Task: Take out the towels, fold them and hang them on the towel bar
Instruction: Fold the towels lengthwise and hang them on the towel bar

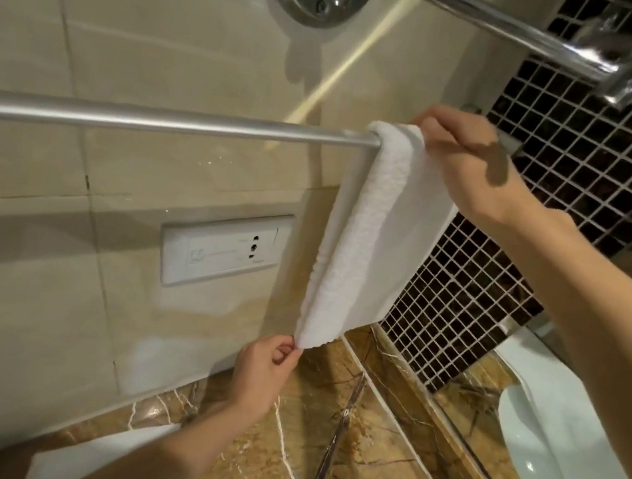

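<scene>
Left hand [267, 363] pinches the towel [365, 239] by its lower corner; right hand [467, 160] clasps it atop the towel bar [157, 122]; tug down gently, evenly.

Left arm: bare, reaching up from the lower left, forearm slanting up and to the right, wrist nearly straight.

Left grip [267, 361]: held low, thumb and forefinger pinching the bottom corner of the towel [363, 247], remaining fingers curled in loosely.

Right arm: bare, coming in from the right, forearm sloping up and to the left.

Right grip [467, 160]: held high, back of the hand upward, fingers bent down over the towel's top fold and holding it; fingertips mostly hidden.
</scene>
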Demonstrator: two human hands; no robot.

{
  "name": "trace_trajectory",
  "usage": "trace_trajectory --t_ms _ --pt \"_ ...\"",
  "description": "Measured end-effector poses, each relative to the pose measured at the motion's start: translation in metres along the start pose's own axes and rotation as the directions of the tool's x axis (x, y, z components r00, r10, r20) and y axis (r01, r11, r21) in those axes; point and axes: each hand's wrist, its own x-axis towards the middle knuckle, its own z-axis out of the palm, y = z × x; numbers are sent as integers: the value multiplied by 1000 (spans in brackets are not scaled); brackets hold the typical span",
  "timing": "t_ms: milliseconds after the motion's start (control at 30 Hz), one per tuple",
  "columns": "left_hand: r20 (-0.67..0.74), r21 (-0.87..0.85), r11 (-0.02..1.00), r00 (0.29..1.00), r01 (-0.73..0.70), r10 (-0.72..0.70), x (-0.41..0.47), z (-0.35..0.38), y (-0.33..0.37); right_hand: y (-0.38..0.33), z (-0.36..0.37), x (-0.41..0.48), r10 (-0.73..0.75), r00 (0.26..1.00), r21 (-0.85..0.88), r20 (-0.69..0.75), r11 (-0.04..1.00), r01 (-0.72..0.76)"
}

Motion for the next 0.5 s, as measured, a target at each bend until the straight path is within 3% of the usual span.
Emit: trace_trajectory --t_ms 500 --pt "-19 13 1000 1000 -17 17 14 23 10 24 -7 3 -10 999 7 -33 1000 11"
